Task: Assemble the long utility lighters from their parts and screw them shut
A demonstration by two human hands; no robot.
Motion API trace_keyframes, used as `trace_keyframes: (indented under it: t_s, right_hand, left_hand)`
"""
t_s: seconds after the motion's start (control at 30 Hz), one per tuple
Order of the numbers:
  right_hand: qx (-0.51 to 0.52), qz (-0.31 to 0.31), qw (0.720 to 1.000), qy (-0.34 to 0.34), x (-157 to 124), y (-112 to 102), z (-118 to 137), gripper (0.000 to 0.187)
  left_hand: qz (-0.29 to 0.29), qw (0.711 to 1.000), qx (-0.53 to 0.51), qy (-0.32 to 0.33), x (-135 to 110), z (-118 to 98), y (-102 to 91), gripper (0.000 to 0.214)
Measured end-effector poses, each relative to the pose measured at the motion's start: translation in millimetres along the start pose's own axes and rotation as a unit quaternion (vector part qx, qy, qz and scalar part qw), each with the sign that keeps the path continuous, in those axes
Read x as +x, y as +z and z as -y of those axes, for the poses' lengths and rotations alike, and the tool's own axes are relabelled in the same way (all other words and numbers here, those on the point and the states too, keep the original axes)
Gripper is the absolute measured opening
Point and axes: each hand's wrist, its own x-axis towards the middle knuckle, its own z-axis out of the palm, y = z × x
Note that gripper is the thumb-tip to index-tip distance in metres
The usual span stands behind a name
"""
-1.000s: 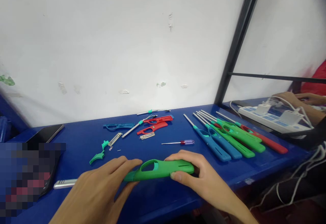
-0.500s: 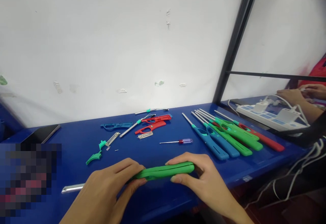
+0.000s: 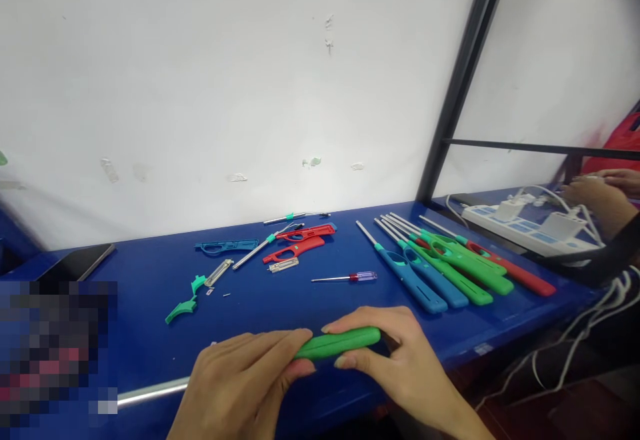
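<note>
Both hands grip a green gas lighter (image 3: 345, 343) held level near the front of the blue table. My left hand (image 3: 245, 373) wraps its middle, hiding the trigger part, and the lighter's metal tube sticks out to the left. Thumb and fingers of my right hand (image 3: 390, 347) pinch the rear end of the handle. Beyond them lies a screwdriver (image 3: 363, 277) with a clear purple handle. Farther left are red casing halves (image 3: 295, 250), a blue casing half (image 3: 227, 247), green trigger pieces (image 3: 183, 307), clear fuel tanks (image 3: 283, 265) and loose metal tubes (image 3: 255, 253).
Several assembled lighters (image 3: 440, 260) in blue, green and red lie at the right. A phone (image 3: 80, 263) rests at the left. Past the black post (image 3: 450, 113) stand a white power strip (image 3: 520, 230) with cables and another person's hands (image 3: 600, 193).
My left hand has slid right along the green lighter, covering more of its handle. The gap seen along the handle looks narrower now. My right hand stays nearly in place.
</note>
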Motion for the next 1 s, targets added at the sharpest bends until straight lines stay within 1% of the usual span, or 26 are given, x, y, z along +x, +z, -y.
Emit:
trace_keyframes:
  t_s: [0.13,0.27,0.37,0.43,0.53,0.6,0.63,0.7,0.83,1.0]
  right_hand:
    - [0.027,0.013,1.000,-0.009,-2,-1,0,0.024]
    - [0.028,0.020,0.999,0.001,-3,-1,0,0.034]
    - [0.021,0.029,0.999,0.011,-3,-1,-1,0.032]
    - [0.010,0.033,0.999,0.012,-2,-1,-1,0.033]
    - [0.002,0.030,1.000,0.008,-1,-2,-1,0.036]
    - [0.002,0.032,0.999,0.007,-1,-2,0,0.036]
    - [0.001,0.034,0.999,0.007,-1,-3,0,0.035]
    - [-0.001,0.038,0.999,0.008,-2,-3,1,0.030]
    - [0.011,0.040,0.999,0.002,-3,-3,1,0.026]
    - [0.030,0.050,0.998,-0.002,-5,-3,0,0.033]
  left_hand:
    - [0.004,1.000,0.015,0.015,1,0,-2.4,0.019]
    - [0.001,0.999,0.026,0.031,1,3,-4.3,0.019]
    - [0.001,0.999,0.033,0.039,1,3,-4.8,0.019]
    - [0.009,0.999,0.038,0.031,-1,2,-4.9,0.021]
    - [0.045,0.997,0.064,-0.007,-6,-1,-4.2,0.026]
    - [0.062,0.993,0.092,-0.028,-9,-2,-2.5,0.031]
    - [0.062,0.993,0.101,-0.028,-9,-3,-1.5,0.033]
    - [0.055,0.994,0.094,-0.013,-7,-2,0.2,0.030]
    - [0.036,0.998,0.039,0.034,-1,-1,-1.1,0.024]
    - [0.043,0.998,0.019,0.039,0,-2,-3.0,0.020]
